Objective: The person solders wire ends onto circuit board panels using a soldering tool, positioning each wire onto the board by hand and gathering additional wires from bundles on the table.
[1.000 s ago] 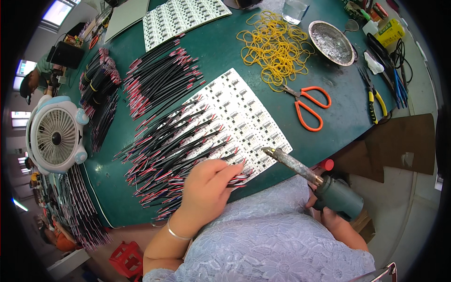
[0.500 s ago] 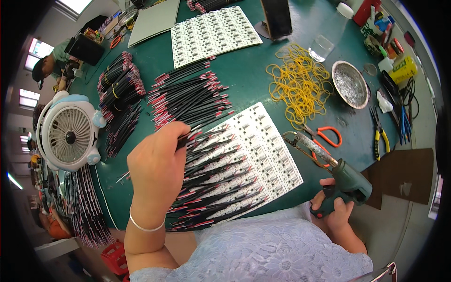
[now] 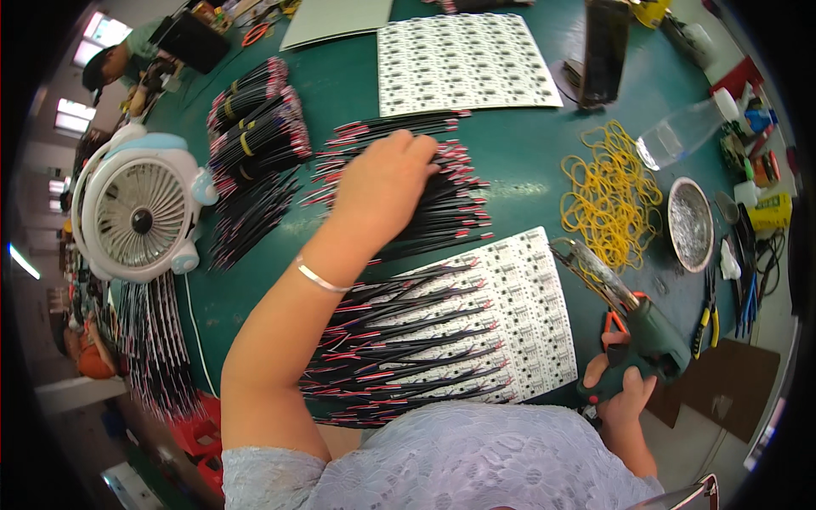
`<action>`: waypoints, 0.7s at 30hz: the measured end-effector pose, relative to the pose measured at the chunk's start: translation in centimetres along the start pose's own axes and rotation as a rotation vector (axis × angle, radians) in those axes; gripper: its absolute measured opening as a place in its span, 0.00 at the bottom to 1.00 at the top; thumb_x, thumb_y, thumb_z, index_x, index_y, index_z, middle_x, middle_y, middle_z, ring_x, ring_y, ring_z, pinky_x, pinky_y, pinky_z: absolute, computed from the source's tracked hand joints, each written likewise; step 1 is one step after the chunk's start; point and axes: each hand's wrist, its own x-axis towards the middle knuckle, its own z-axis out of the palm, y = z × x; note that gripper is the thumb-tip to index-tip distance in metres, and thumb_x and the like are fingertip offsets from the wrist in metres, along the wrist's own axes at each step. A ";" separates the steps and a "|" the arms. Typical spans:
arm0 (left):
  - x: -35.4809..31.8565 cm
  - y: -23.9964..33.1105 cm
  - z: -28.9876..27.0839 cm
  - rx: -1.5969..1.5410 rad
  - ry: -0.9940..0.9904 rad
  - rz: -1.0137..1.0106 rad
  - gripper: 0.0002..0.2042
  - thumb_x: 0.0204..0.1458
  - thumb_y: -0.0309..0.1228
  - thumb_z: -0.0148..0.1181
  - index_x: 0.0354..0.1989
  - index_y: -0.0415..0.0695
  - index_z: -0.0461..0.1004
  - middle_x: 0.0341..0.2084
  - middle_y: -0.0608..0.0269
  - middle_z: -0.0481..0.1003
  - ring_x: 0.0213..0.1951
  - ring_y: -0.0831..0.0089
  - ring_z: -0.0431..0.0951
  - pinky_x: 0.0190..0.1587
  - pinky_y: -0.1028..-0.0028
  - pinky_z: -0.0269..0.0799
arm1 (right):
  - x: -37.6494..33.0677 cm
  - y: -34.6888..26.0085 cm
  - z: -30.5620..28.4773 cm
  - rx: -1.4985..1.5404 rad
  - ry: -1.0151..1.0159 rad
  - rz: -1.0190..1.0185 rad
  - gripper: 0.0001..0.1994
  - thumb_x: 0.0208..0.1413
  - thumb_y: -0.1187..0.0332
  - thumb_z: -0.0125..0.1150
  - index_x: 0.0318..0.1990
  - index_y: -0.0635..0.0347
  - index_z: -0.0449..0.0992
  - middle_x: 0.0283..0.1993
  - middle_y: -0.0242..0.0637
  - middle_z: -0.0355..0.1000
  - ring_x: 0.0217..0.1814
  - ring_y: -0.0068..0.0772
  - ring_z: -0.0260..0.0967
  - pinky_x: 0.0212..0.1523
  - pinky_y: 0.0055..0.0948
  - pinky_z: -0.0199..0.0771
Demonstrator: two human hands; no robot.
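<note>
My left hand (image 3: 388, 189) is over a loose pile of short black wires (image 3: 450, 202) with red and white ends. Its fingers curl down onto the pile, and what they pinch, if anything, is hidden. In my right hand (image 3: 627, 393) is a dark green soldering gun (image 3: 661, 342), gripped by its handle, with the metal barrel tilted up to the left. Between the hands lies a white circuit board panel (image 3: 544, 310). Rows of black wires (image 3: 399, 342) run across its left part, their right ends at the board's small pads.
Yellow rubber bands (image 3: 608, 200), a metal bowl (image 3: 690, 225), a clear bottle (image 3: 684, 134) and orange-handled pliers (image 3: 614, 327) lie to the right. Bundled wires (image 3: 263, 140) and a white fan (image 3: 140, 217) stand left. Another board panel (image 3: 467, 64) is at the back. A person (image 3: 119, 72) sits far left.
My left hand has moved away from the near board, forward and right, onto the loose wire pile. My right hand still grips the soldering gun. The whole view has shifted somewhat.
</note>
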 end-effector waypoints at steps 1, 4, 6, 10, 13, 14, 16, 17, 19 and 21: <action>0.3 -0.3 0.5 -0.036 -0.003 0.031 0.13 0.48 0.30 0.60 0.42 0.45 0.71 0.33 0.56 0.70 0.39 0.55 0.72 0.43 0.63 0.69 | -0.2 0.1 -0.3 0.008 -0.025 0.001 0.35 0.51 0.56 0.60 0.59 0.72 0.55 0.48 0.53 0.68 0.21 0.34 0.71 0.17 0.27 0.71; -0.4 0.0 1.1 -0.186 0.026 0.049 0.17 0.46 0.29 0.63 0.45 0.41 0.71 0.36 0.54 0.69 0.41 0.54 0.70 0.46 0.62 0.67 | -1.1 0.6 -1.0 -0.031 0.023 -0.019 0.33 0.52 0.55 0.59 0.57 0.73 0.57 0.47 0.51 0.68 0.20 0.32 0.70 0.16 0.27 0.70; -1.3 -0.6 -0.3 -0.200 0.096 0.046 0.18 0.45 0.27 0.62 0.47 0.41 0.70 0.38 0.53 0.70 0.42 0.55 0.71 0.46 0.63 0.68 | -1.1 0.2 -0.4 -0.059 0.062 -0.074 0.29 0.55 0.57 0.55 0.56 0.71 0.57 0.49 0.50 0.67 0.19 0.28 0.66 0.16 0.25 0.65; -4.3 -6.6 -3.8 -0.033 0.130 -0.121 0.19 0.43 0.21 0.58 0.47 0.41 0.70 0.39 0.51 0.72 0.43 0.55 0.72 0.47 0.64 0.68 | -0.8 0.0 -0.4 -0.083 0.060 -0.093 0.27 0.57 0.59 0.53 0.57 0.70 0.56 0.50 0.50 0.66 0.21 0.28 0.66 0.18 0.24 0.65; -9.4 -11.8 -5.5 0.068 0.091 -0.378 0.19 0.40 0.17 0.55 0.45 0.40 0.72 0.39 0.52 0.72 0.45 0.54 0.72 0.50 0.66 0.68 | -0.6 -0.1 -0.3 -0.069 0.019 -0.109 0.27 0.57 0.61 0.53 0.57 0.70 0.56 0.50 0.50 0.66 0.21 0.28 0.66 0.18 0.24 0.65; -10.9 -12.5 -5.8 0.080 0.095 -0.385 0.19 0.40 0.17 0.55 0.45 0.40 0.72 0.39 0.52 0.72 0.45 0.54 0.72 0.50 0.66 0.68 | -0.5 -0.2 -0.2 -0.060 0.009 -0.109 0.27 0.57 0.61 0.53 0.57 0.70 0.56 0.50 0.50 0.66 0.21 0.28 0.66 0.18 0.24 0.65; -12.6 -12.9 -5.0 0.122 0.078 -0.381 0.20 0.38 0.16 0.55 0.44 0.41 0.72 0.36 0.54 0.71 0.41 0.55 0.72 0.45 0.60 0.69 | -0.6 -0.2 -0.1 -0.048 -0.011 -0.118 0.26 0.57 0.61 0.52 0.56 0.71 0.57 0.50 0.50 0.65 0.21 0.28 0.66 0.18 0.24 0.65; -13.0 -13.1 -4.3 0.118 0.083 -0.380 0.20 0.38 0.16 0.55 0.44 0.41 0.72 0.36 0.54 0.71 0.41 0.55 0.72 0.45 0.60 0.69 | -0.6 0.0 -0.4 -0.052 -0.011 -0.123 0.26 0.57 0.61 0.52 0.56 0.71 0.57 0.50 0.50 0.65 0.21 0.28 0.66 0.18 0.24 0.65; -12.8 -12.1 -3.9 0.220 0.029 -0.374 0.19 0.38 0.17 0.57 0.43 0.41 0.72 0.34 0.56 0.69 0.41 0.55 0.71 0.45 0.61 0.68 | -0.9 0.4 -1.3 -0.049 -0.031 -0.101 0.25 0.57 0.62 0.52 0.56 0.72 0.57 0.50 0.51 0.65 0.21 0.28 0.66 0.17 0.24 0.65; -13.0 -12.0 -4.1 0.192 0.064 -0.373 0.17 0.38 0.19 0.60 0.41 0.41 0.72 0.31 0.57 0.67 0.40 0.56 0.69 0.43 0.61 0.68 | -1.2 0.3 -1.3 -0.045 -0.050 -0.096 0.25 0.57 0.62 0.52 0.56 0.72 0.57 0.50 0.50 0.65 0.21 0.28 0.66 0.18 0.24 0.65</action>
